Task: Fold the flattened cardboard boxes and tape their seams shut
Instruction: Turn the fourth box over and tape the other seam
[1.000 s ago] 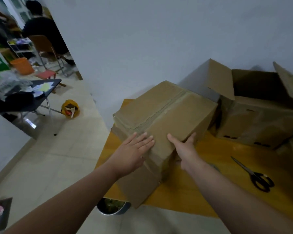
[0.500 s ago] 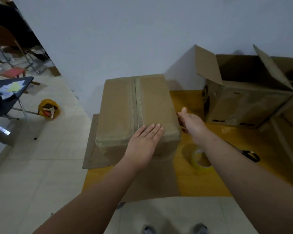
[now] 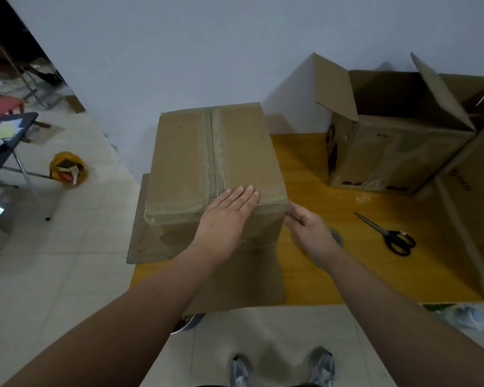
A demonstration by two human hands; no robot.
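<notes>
left hand [image 3: 226,219] flat on taped box [image 3: 185,163], right hand [image 3: 309,227] pinching its corner.

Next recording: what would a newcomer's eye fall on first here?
The taped box at the left end of the yellow table, the left hand flat on its top and the right hand gripping its near right corner. Farther right are an open box and, nearer, black scissors.

No legible text anywhere.

The right hand [image 3: 308,227] hides most of the tape roll [image 3: 337,237].
</notes>
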